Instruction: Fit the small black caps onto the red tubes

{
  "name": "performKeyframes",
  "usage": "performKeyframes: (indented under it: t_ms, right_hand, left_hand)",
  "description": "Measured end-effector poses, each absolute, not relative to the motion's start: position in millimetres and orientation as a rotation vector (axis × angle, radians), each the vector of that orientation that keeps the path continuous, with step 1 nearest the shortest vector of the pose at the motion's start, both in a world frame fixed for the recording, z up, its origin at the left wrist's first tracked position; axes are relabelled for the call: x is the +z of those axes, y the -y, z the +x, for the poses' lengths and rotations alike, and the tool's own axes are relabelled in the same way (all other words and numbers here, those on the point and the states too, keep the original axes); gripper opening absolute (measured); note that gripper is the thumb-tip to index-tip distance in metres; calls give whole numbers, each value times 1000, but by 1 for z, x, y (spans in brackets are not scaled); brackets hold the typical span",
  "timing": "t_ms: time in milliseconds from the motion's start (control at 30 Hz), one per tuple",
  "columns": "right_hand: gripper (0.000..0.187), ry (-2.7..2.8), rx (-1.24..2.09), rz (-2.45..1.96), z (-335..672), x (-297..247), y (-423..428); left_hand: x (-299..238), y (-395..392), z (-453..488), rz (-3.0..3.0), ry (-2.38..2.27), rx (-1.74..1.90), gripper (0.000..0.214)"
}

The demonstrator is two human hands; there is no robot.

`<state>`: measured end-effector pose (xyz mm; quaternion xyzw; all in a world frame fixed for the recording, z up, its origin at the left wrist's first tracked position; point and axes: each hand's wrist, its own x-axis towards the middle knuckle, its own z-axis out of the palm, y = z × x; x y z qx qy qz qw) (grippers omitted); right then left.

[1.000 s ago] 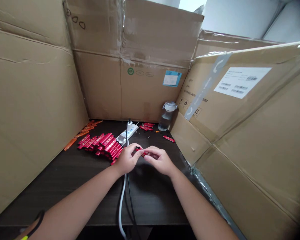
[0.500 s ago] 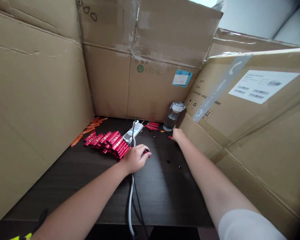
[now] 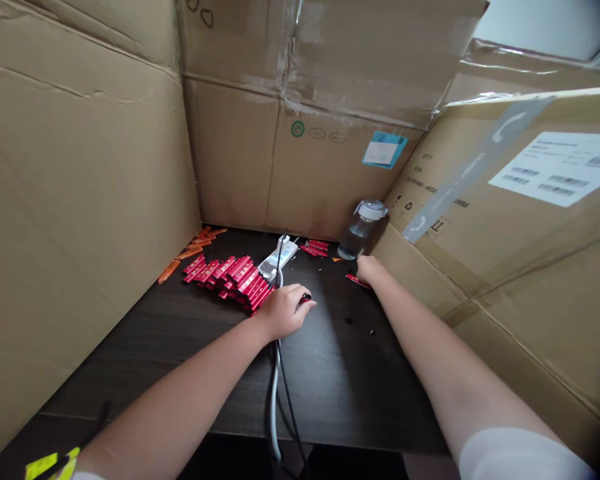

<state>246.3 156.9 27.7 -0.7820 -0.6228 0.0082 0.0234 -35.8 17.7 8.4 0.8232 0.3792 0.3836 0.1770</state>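
My left hand [image 3: 286,312] is curled closed around a small red stick-like piece with a black end [image 3: 305,298]. Most of that piece is hidden by the fingers. Just left of the hand lies a heap of slim red pieces [image 3: 230,277] with pale lettering. My right hand [image 3: 370,270] reaches to the far right, close to a clear water bottle [image 3: 355,237] with a pale lid. Its fingers are closed together, and what they hold is hidden. Beside it, a red piece [image 3: 356,281] shows at the fingers' near side; whether they touch it I cannot tell.
A white power strip [image 3: 279,259] lies behind my left hand, its grey cable [image 3: 273,413] running to the front edge. Several red pieces [image 3: 315,247] lie at the back, orange ones [image 3: 187,253] at the left. Cardboard boxes [image 3: 240,160] wall in the dark table [image 3: 330,380].
The view has shifted, so everything sits a little further right. More of the red piece beside my right hand shows. My left hand stays closed on its piece.
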Motion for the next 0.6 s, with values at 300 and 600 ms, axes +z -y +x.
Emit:
performKeyframes:
  t_ms: [300,600]
  right_hand:
    - [30,1493,752,-1411,196,44,-79]
    - [27,1315,1091,-948,143,26,0]
  left_hand:
    - [9,-16,-32,2142,-1085,1143,16]
    - [13,-11,-30,1905,-921,976,18]
